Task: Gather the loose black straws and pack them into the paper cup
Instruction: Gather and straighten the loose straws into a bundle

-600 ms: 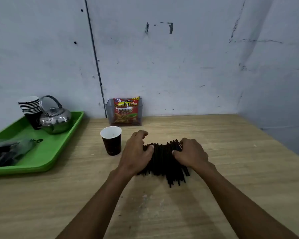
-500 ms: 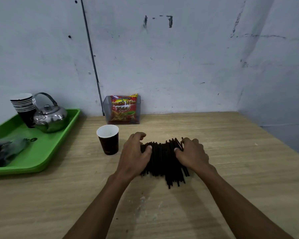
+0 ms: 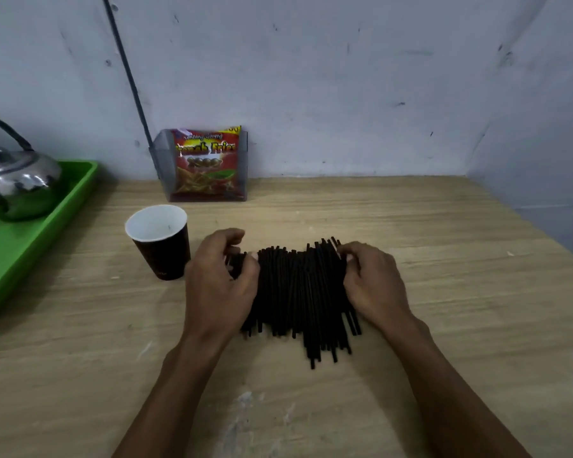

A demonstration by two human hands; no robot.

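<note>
A pile of loose black straws (image 3: 298, 292) lies flat on the wooden table (image 3: 444, 292), the straws running roughly away from me. My left hand (image 3: 220, 285) presses against the pile's left side, thumb on top and fingers curled over some straws. My right hand (image 3: 372, 285) cups the right side, fingertips hooked on the outermost straws. A dark paper cup (image 3: 161, 242) with a white inside stands upright and empty, just left of my left hand and apart from it.
A green tray (image 3: 30, 239) at the left edge carries a metal kettle (image 3: 14, 180). A clear holder with a red snack packet (image 3: 205, 165) stands against the back wall. The wall closes the back and right sides.
The view has come closer and the cup stack on the tray has left the frame. Both hands stay at the sides of the straw pile, which has not lifted.
</note>
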